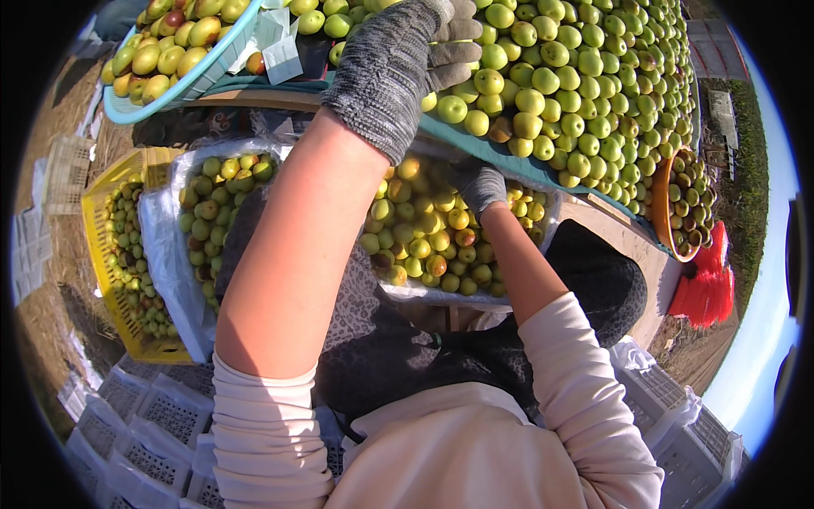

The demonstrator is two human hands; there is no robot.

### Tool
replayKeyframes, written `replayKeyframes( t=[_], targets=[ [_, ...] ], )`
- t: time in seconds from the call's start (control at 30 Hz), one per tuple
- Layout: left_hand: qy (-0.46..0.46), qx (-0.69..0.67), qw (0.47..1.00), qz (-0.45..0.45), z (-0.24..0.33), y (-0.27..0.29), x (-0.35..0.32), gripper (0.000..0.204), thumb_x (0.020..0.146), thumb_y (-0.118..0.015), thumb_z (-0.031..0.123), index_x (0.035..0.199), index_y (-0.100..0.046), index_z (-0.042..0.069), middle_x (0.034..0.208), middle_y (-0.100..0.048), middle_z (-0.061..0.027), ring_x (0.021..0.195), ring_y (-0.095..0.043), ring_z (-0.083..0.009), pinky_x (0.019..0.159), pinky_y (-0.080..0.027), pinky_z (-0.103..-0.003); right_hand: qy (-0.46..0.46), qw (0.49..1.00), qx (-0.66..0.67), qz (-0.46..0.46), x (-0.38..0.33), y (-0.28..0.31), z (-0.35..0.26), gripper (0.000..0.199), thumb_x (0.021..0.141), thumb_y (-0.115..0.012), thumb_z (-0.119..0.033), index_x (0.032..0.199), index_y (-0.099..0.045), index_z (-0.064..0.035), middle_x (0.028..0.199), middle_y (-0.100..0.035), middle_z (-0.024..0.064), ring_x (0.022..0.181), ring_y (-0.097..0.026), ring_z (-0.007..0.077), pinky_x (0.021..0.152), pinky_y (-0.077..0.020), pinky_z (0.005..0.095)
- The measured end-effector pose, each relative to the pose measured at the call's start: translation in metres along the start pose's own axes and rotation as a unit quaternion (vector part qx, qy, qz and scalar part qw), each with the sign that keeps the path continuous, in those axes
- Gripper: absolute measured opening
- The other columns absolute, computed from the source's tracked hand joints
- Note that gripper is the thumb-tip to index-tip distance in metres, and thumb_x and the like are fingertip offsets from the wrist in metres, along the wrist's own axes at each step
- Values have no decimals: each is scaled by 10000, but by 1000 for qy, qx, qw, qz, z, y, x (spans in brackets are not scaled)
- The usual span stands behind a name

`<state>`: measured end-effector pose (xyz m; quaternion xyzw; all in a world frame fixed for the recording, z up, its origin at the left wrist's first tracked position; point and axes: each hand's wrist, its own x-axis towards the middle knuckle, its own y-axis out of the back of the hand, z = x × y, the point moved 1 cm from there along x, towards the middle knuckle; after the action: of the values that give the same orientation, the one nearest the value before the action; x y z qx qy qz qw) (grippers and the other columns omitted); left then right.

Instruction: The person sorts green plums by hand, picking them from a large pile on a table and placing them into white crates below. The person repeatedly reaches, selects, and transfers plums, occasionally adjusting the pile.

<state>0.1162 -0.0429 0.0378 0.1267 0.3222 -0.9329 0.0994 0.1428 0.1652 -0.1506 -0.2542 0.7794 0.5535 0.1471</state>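
My left hand, in a grey knitted glove, reaches over the raised table. Its fingers are spread apart above the near edge of a big pile of green jujubes, with nothing seen in them. Lower down, my right hand, gloved the same way, is at the far side of a plastic-lined crate of jujubes between my knees. Shade and blur hide its fingers, so what they hold, if anything, does not show. These jujubes are yellow-green, some with brown-red patches.
A blue basket of riper jujubes stands at the far left. Another lined crate and a yellow crate are on my left. An orange bowl of jujubes sits right, near a red bundle. Grey crates lie behind.
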Motion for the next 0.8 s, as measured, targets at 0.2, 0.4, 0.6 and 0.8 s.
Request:
replayKeyframes(
  t=[0.2,0.4,0.6,0.8],
  targets=[
    [48,45,997,-49,-9,-7,-19,365,925,-536,279,1168,-588,11,1044,-675,-101,864,-673,-187,741,-554,-305,-1,998,42,53,-28,5,-2,421,792,-670,-374,1074,-659,-61,1036,-657,200,965,-614,380,834,-486,456],
    [21,93,995,4,-12,-10,-25,359,935,-535,234,1190,-573,-16,1051,-680,-124,844,-690,-184,662,-580,-264,11,999,-43,-3,-11,13,-28,417,844,-562,-408,1121,-643,-106,1138,-639,155,1044,-602,340,833,-495,423],
    [21,75,996,-32,-13,-6,-16,345,927,-545,255,1158,-594,4,1032,-678,-107,820,-676,-165,674,-569,-259,37,994,-95,30,-13,9,-29,378,820,-595,-375,1078,-645,-104,1068,-658,152,999,-611,349,823,-496,427],
    [16,81,996,-39,-15,-5,-16,348,927,-546,256,1162,-591,3,1035,-677,-108,821,-676,-165,675,-569,-259,197,977,-73,-45,-10,2,-10,366,780,-617,-392,884,-705,-52,878,-672,199,830,-634,377,764,-498,432]
  ],
)
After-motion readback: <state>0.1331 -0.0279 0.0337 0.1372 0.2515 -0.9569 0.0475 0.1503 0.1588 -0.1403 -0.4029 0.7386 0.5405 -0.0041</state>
